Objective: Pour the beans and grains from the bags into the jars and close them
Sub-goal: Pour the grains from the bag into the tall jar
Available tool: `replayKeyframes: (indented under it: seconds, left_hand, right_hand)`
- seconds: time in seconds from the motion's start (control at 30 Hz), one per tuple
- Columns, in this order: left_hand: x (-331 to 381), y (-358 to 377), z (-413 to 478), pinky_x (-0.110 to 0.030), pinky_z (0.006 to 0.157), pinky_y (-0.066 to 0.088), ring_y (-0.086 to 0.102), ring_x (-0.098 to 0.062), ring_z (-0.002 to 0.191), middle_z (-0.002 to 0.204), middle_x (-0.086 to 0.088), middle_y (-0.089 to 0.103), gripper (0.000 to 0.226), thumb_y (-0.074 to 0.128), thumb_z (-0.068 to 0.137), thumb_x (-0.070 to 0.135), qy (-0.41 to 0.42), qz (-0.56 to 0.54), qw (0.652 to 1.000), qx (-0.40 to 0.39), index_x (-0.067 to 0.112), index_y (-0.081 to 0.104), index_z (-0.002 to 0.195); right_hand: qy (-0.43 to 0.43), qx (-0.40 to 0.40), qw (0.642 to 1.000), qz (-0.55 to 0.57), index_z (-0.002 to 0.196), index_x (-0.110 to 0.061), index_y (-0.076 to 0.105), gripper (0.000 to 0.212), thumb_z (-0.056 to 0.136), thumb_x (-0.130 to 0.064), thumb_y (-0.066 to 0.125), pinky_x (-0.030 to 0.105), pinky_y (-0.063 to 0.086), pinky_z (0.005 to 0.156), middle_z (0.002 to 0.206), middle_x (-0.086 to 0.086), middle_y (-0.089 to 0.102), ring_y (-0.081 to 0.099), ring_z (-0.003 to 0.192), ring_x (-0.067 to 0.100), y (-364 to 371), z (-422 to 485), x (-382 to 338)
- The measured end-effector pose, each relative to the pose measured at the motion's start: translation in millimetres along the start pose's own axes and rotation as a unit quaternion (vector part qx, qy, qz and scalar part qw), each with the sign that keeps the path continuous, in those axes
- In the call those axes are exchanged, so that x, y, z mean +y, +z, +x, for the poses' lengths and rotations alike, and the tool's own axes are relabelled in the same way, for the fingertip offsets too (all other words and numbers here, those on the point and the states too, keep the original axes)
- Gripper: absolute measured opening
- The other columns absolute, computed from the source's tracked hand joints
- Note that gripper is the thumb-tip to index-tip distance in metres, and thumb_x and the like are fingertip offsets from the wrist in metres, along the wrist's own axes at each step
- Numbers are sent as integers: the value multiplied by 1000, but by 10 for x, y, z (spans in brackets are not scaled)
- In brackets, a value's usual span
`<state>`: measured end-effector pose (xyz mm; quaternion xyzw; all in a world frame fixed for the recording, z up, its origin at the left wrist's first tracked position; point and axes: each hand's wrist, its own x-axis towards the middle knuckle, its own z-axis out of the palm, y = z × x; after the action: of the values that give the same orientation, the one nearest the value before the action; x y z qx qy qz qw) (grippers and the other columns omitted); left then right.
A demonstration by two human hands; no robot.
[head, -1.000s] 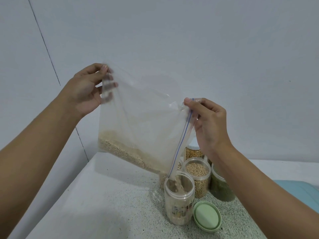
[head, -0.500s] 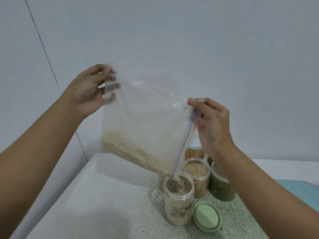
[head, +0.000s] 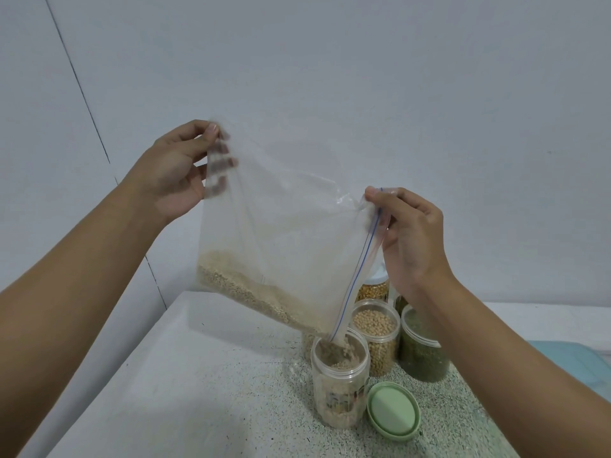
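A clear zip bag (head: pixel 284 233) with pale grains along its lower edge hangs tilted over the counter. My left hand (head: pixel 178 170) pinches its upper left corner, and my right hand (head: pixel 406 233) pinches the blue zip edge on the right. The bag's low corner pokes into an open clear jar (head: pixel 340 381), and grains stream into it. The jar holds pale grains up to roughly the neck. Its green lid (head: pixel 393 409) lies flat on the counter just right of it.
Behind the open jar stand a jar of round yellow beans (head: pixel 377 335), a jar of green grains (head: pixel 420 352) and a lidded jar of yellow kernels (head: pixel 372 289). The speckled counter (head: pixel 215 391) meets a grey wall. A light blue surface (head: pixel 575 361) lies at the right.
The bag and both hands have barely shifted. Grains keep running out of the bag, and the level in the jar has risen a little.
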<state>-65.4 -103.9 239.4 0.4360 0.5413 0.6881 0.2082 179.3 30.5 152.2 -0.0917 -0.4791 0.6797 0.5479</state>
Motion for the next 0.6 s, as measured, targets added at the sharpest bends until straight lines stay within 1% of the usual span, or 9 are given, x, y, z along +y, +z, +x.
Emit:
replayKeyframes:
  seconds: [0.23,0.4,0.6]
  left_hand:
    - [25,-20,-45,-34,72,47,71,-19,84,85,5,67,21,61,100,27,0,4,1000,-1,25,68,81]
    - [58,-25,-60,-35,74,47,71,-17,82,85,6,66,19,60,101,27,-1,4,1000,1,24,67,84]
    - [87,9,-49,-36,74,46,71,-19,85,88,5,66,20,61,101,27,0,12,1000,1,25,69,83]
  right_hand:
    - [0,2,1000,-3,72,-3,62,19,87,1,72,26,51,73,74,4,62,60,74,17,13,-44,22]
    - [3,1,1000,-7,70,-4,61,21,87,0,72,24,51,68,72,2,60,58,70,16,31,-57,4]
    - [7,1,1000,-4,69,-5,59,23,87,0,72,24,50,68,71,1,59,57,69,15,17,-56,-4]
